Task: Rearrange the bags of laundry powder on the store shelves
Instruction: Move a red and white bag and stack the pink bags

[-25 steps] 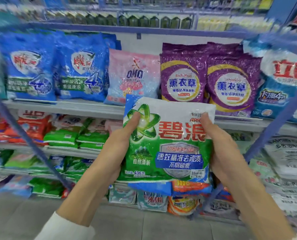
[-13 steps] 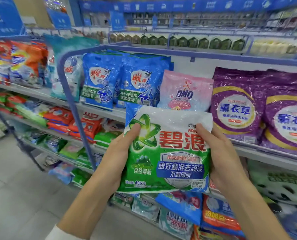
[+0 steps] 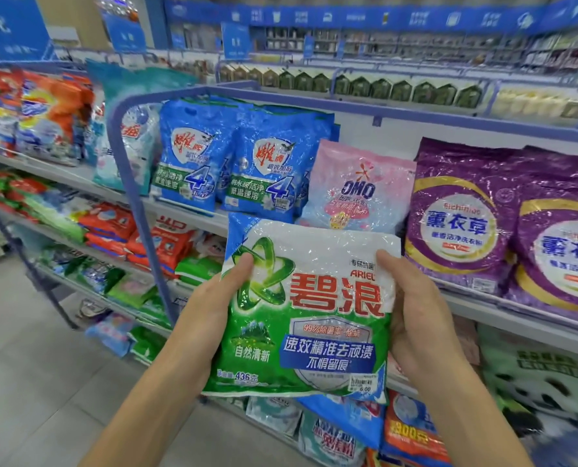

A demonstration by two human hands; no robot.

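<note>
Green bag (image 3: pixel 311 308) hides fngrs: left hand (image 3: pixel 213 311), right hand (image 3: pixel 419 318).

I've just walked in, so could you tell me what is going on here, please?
A person holds a green-and-white Ariel bag upright before the shelves, left hand gripping its left edge, right hand its right edge. It rests on no shelf. Behind it stand blue bags, a pink OMO bag and purple bags.
</note>
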